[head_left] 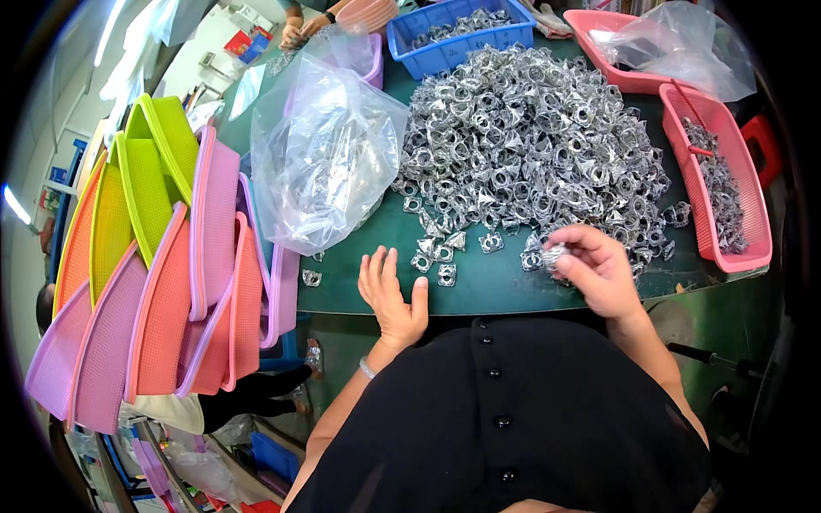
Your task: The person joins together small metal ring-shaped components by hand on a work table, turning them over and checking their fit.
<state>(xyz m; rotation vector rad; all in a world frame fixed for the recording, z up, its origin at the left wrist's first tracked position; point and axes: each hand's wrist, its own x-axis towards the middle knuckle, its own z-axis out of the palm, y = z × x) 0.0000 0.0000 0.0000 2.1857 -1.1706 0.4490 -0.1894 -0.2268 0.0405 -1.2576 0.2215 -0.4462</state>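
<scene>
Worktable: green top (359, 295), spanning the view in front of the person.
Basket stack: nested mesh-walled plastic baskets (218, 222) in purple, coral, orange and yellow-green, tilted, at the table's left side.
Part heap: silver openwork metal parts (530, 137), piled at the table's centre; many show a round central hole.
Left bag: clear plastic bag (321, 162), crumpled, left of the heap, partly hiding a purple basket (375, 68).
Right basket: pink mesh basket (742, 261), right of the heap, containing metal pieces.
Upper-right container: pink tray (633, 83) with a second clear bag (697, 43) lying over it.
Crate: blue plastic crate (466, 53), behind the heap, containing metal pieces.
Right hand: (603, 278) thumb and fingers pinched on 1 metal part.
Left hand: (395, 309) spread wide, thumb apart from extended fingers, at the near table edge; contact with the surface cannot be determined.
Loose parts: several (446, 274) between the hands, near the heap.
Held part: 1 openwork metal part (553, 255), at the heap's near edge.
</scene>
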